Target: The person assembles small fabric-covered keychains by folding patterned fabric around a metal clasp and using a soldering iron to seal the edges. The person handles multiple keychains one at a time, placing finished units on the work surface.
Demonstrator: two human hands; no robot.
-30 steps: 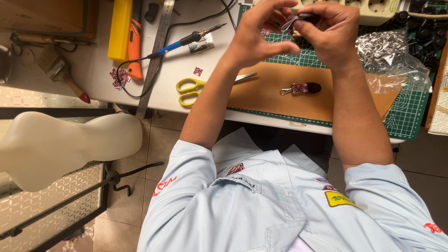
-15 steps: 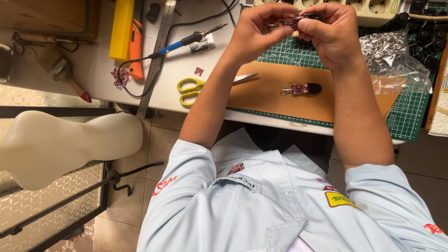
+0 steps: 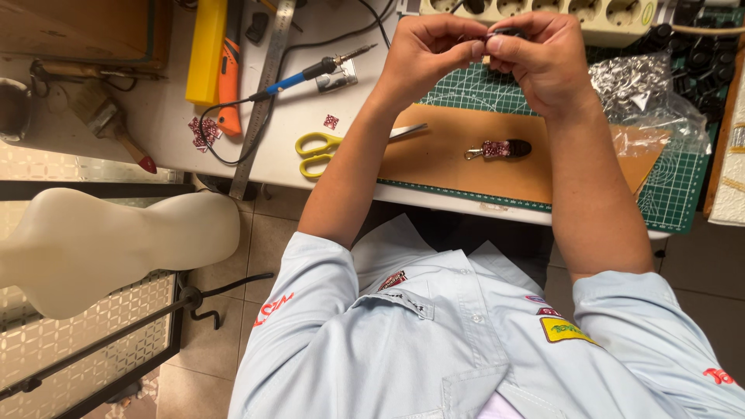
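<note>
At the left edge of the desk (image 3: 171, 116) lies a brush with wooden handle (image 3: 109, 124), near it a yellow block (image 3: 205, 50) w/ an orange utility knife (image 3: 228, 77) just beside, and a steel ruler (image 3: 262, 93) that runs slanted toward the near edge. They lie away from the working area but probably in easy reach. A soldering iron w/ blue grip (image 3: 310, 74) rests w/ its tip pointing to the far edge, away from the hands, its cord looping back to small red-patterned scraps (image 3: 203, 132). Yellow-handled scissors (image 3: 326, 145) lie at the near edge, blades on the tan leather sheet (image 3: 458, 155), which sits on the green cutting mat (image 3: 675, 194), so cuts do not reach the desk.

The left hand (image 3: 427, 58) and right hand (image 3: 543, 58) are raised together over the far part of the mat, fingers (image 3: 475, 48) of both pinched on a small dark piece (image 3: 504, 32); it is mostly hidden, so I cannot tell exactly what it is. Held up close, it seems, for fine work. Below them on the leather lies a red-patterned keychain (image 3: 497, 149). At the right, crumpled clear plastic bags (image 3: 644, 89); at the far edge, a cream power strip (image 3: 543, 12).
</note>
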